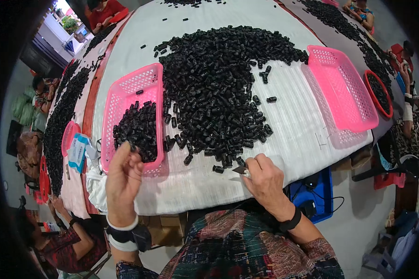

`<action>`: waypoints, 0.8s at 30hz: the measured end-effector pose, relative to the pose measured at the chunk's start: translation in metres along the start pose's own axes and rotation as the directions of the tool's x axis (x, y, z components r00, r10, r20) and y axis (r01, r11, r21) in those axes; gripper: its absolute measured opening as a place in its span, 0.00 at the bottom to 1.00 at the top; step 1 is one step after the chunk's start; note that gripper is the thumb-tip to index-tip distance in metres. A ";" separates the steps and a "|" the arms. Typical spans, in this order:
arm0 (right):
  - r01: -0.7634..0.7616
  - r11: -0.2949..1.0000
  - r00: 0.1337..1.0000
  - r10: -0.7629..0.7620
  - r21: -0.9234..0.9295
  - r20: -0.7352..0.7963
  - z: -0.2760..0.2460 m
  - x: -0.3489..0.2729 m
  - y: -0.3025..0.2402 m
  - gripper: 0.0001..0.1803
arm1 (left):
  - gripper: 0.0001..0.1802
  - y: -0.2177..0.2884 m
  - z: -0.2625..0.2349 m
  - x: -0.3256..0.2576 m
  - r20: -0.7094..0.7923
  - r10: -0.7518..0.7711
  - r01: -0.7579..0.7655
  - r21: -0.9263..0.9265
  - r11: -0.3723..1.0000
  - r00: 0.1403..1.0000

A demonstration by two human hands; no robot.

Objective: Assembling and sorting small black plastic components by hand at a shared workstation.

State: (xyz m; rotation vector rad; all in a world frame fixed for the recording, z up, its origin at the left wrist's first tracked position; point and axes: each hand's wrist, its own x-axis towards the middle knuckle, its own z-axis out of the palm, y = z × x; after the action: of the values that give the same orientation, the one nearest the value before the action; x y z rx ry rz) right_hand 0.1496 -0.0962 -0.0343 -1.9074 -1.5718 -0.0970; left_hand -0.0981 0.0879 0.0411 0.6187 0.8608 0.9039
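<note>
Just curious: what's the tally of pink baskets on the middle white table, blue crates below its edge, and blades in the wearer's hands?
Pink rectangular baskets, left and right: 2
Blue crate: 1
Small pointed blade in the right hand: 1
Total: 4

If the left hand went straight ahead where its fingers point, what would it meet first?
Most likely the small black pieces heaped in the left pink basket. The left hand's height above them is unclear from this one view, so it might pass over.
</note>
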 end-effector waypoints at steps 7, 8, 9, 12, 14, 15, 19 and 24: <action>-0.044 0.991 0.999 0.044 -0.129 -0.001 0.010 0.005 -0.001 0.17 | 0.08 0.014 0.011 0.019 -0.161 0.304 -0.273 0.189 0.943 0.939; -0.050 0.991 0.999 0.050 -0.124 -0.001 0.011 0.005 0.001 0.17 | 0.08 0.010 0.017 0.012 -0.157 0.301 -0.270 0.189 0.944 0.941; -0.044 0.992 0.999 0.044 -0.119 0.001 0.011 0.004 0.000 0.17 | 0.08 0.006 0.022 0.000 -0.024 0.240 -0.231 0.190 0.954 0.970; -0.040 0.999 0.997 0.040 0.002 -0.068 0.006 0.005 -0.002 0.16 | 0.07 -0.037 0.040 -0.022 0.180 -0.052 -0.009 0.324 0.946 0.982; 0.091 0.984 0.972 -0.054 0.156 -0.228 -0.003 0.011 -0.014 0.15 | 0.11 -0.065 0.057 -0.034 0.192 -0.238 0.149 0.388 0.909 0.952; 0.127 0.979 0.966 -0.085 0.161 -0.245 -0.008 0.012 -0.020 0.14 | 0.11 -0.077 0.063 -0.036 0.199 -0.299 0.212 0.368 0.906 0.933; 0.211 0.957 0.949 -0.152 0.198 -0.275 -0.010 0.014 -0.033 0.15 | 0.12 -0.111 0.068 -0.038 0.320 -0.370 0.312 0.219 0.925 0.872; 0.214 0.934 0.948 -0.128 0.287 -0.290 -0.005 0.014 -0.032 0.16 | 0.11 -0.110 0.070 -0.038 0.309 -0.351 0.309 0.178 0.934 0.884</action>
State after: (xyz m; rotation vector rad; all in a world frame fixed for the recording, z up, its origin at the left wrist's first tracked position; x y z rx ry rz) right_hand 0.1267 -0.0849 -0.0100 -1.4420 -1.4677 -0.1610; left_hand -0.0059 -0.0067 0.0073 0.6849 0.6867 0.4187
